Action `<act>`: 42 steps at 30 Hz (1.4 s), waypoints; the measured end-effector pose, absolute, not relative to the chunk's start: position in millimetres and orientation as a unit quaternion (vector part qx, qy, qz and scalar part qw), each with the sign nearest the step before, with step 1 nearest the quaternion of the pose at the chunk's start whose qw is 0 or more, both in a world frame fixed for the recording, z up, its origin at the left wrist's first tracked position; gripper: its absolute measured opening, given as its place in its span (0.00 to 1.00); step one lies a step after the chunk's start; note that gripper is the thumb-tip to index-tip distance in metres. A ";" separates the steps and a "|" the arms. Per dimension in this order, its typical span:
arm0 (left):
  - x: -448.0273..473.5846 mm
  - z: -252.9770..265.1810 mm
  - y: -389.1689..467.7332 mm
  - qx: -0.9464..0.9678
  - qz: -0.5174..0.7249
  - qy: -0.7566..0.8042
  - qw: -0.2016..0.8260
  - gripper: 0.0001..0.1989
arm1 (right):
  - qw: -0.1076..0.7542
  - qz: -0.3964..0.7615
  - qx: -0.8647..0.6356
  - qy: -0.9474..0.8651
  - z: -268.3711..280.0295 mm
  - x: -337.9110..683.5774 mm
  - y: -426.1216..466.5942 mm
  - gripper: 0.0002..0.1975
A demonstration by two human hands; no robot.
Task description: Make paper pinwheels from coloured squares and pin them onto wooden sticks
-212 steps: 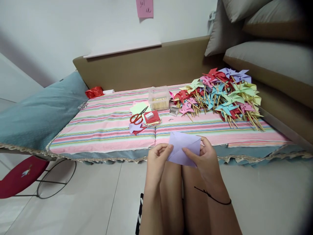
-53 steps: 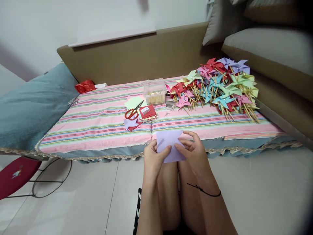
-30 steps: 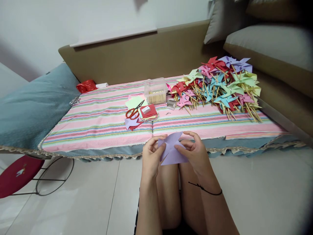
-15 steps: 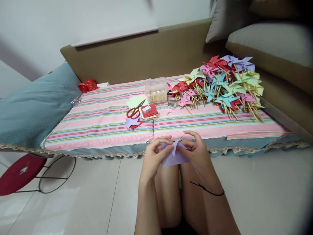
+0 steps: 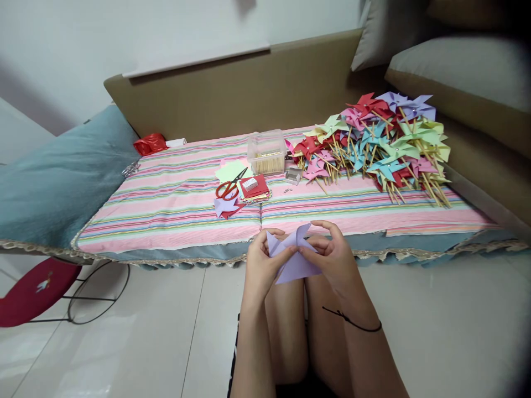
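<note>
The purple paper (image 5: 296,269) is up in the air above the person's knees, held between two hands in front of the bed. A moment ago it was a flat square with cuts in it. Now its points stand up and at least one bends in toward the middle, so I think it has begun to take a pinwheel shape, and that the thumbs are needed to stop it springing flat.

The left hand (image 5: 262,264) pinches the left side, thumb on top. The right hand (image 5: 333,257) pinches the other side, and its thumb tip is just beside the left one, near the middle. I can't tell which points are tucked under them.

On the stripy cloth (image 5: 166,213) past the hands lie a purple cut piece (image 5: 225,206), orange-handled scissors (image 5: 236,181) and a red-topped paper stack (image 5: 260,184). Behind those is a clear tub (image 5: 267,142) with sticks inside. Over to the right is a big heap of pinwheels (image 5: 388,150).
</note>
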State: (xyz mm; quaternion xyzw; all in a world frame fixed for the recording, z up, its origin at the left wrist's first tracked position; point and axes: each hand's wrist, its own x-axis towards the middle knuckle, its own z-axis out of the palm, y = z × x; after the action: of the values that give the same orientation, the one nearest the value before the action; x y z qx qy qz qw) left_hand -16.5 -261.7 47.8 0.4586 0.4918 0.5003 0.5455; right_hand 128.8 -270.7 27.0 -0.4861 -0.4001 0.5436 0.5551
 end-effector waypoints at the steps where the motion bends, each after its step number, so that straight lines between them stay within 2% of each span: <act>1: -16.1 47.6 -261.9 0.449 0.503 0.496 0.547 0.16 | 0.553 0.542 -0.489 -0.401 26.8 128.8 -270.9 0.31; 7: -16.0 45.9 -261.7 0.397 0.515 0.490 0.580 0.19 | 0.546 0.544 -0.495 -0.401 26.6 128.2 -271.6 0.32; 23: -18.8 43.7 -260.4 0.421 0.490 0.514 0.565 0.22 | 0.533 0.575 -0.477 -0.397 23.7 129.4 -267.9 0.33; 29: -16.0 49.8 -260.7 0.384 0.480 0.493 0.616 0.23 | 0.562 0.557 -0.486 -0.372 24.2 127.2 -266.7 0.33; 42: -16.1 41.4 -258.4 0.379 0.480 0.520 0.596 0.25 | 0.546 0.567 -0.490 -0.375 20.4 130.0 -267.3 0.36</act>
State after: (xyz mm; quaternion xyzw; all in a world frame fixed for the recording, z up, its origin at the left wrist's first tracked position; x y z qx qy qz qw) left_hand -16.1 -258.4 41.4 0.3793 0.5196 0.4801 0.5964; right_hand 130.0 -267.3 20.4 -0.4898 -0.3752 0.5671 0.5456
